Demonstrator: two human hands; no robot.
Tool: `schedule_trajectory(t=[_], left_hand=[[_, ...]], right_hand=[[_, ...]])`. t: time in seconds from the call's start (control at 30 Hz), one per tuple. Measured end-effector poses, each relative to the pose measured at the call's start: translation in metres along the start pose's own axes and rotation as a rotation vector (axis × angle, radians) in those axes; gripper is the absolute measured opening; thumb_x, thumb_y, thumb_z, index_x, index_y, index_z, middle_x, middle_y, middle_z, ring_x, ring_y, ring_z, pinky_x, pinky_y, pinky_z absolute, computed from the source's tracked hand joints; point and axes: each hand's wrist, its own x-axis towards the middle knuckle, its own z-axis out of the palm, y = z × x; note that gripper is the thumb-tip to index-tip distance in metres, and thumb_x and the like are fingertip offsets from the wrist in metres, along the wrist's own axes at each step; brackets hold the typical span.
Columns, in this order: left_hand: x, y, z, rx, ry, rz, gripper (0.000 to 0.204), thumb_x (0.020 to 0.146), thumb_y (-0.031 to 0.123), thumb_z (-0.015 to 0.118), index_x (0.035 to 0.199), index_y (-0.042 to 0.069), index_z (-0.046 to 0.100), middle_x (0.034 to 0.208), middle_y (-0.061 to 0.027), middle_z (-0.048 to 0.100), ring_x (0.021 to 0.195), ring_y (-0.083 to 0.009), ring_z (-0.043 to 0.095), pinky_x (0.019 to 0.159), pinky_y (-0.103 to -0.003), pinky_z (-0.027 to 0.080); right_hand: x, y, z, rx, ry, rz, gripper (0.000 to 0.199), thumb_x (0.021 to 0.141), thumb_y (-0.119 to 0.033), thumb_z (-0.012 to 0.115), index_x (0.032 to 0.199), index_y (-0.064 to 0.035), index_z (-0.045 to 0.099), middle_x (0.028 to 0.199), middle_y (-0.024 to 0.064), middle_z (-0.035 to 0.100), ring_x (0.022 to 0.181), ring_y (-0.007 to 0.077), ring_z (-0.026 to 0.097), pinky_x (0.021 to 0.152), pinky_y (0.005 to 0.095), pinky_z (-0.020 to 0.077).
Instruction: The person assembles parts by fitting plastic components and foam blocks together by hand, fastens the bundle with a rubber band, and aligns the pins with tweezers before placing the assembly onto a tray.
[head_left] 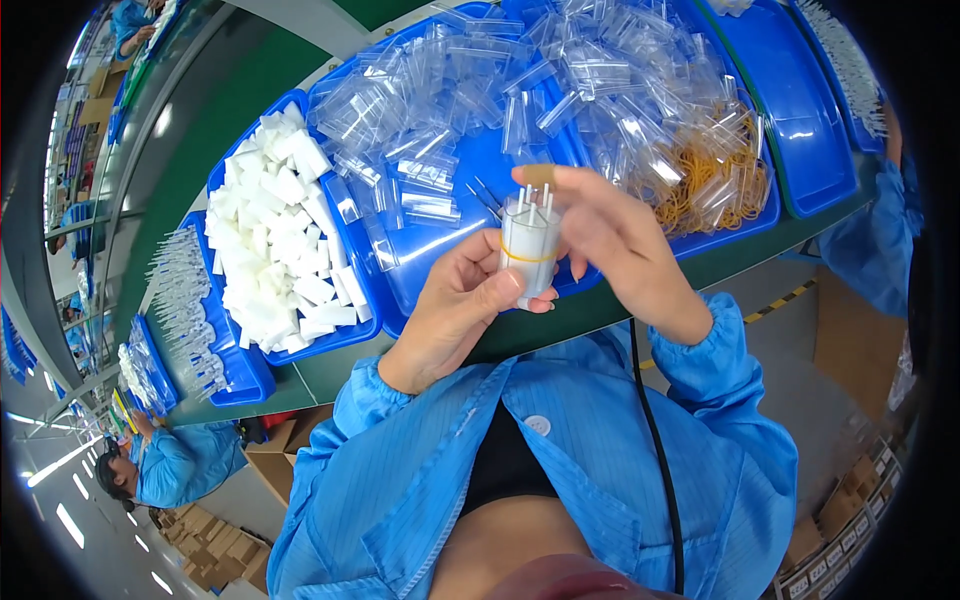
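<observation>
My left hand (452, 305) is closed around a bundle (530, 278) of white pieces in what looks like a clear plastic sleeve. A yellow rubber band (527, 257) circles the bundle, and thin white rods stick up out of its top. To the right of it is my right hand (635, 250), partly blurred, with its fingers apart. Its index finger, wrapped in brown tape (533, 175) at the tip, reaches across the rod tops. Some thin dark prongs (485, 196) show just left of the bundle's top.
White tubular pieces (280, 235) fill a blue tray at left. Clear plastic sleeves (420, 110) lie in the trays ahead, with yellow rubber bands (705, 180) at right. White spiky parts (185, 300) sit far left. A black cable (655, 440) hangs down my front. Co-workers (190, 460) are at both sides.
</observation>
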Motion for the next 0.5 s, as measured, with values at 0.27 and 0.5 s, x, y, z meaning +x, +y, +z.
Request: schedule_trajectory(t=[0.27, 0.5], left_hand=[[0.000, 0.004, 0.004, 0.027, -0.010, -0.062, 0.059, 0.097, 0.051, 0.056, 0.122, -0.002, 0.051, 0.104, -0.0151, 0.066, 0.089, -0.0196, 0.068, 0.084, -0.033, 0.055], [0.002, 0.006, 0.005, -0.002, -0.068, -0.119, 0.055, 0.095, 0.044, 0.062, 0.123, -0.002, 0.051, 0.104, -0.0164, 0.066, 0.089, -0.0206, 0.068, 0.082, -0.033, 0.056]], right_hand=[[0.002, -0.004, -0.009, -0.107, -0.088, 0.158, 0.048, 0.094, -0.023, 0.065, 0.134, -0.0003, 0.052, 0.121, 0.0111, 0.061, 0.103, 0.0155, 0.061, 0.079, 0.0287, 0.0525], [-0.001, -0.005, -0.006, -0.017, 0.025, 0.152, 0.041, 0.090, -0.029, 0.072, 0.119, -0.0003, 0.063, 0.087, 0.0044, 0.066, 0.076, 0.0077, 0.059, 0.065, 0.0227, 0.0475]])
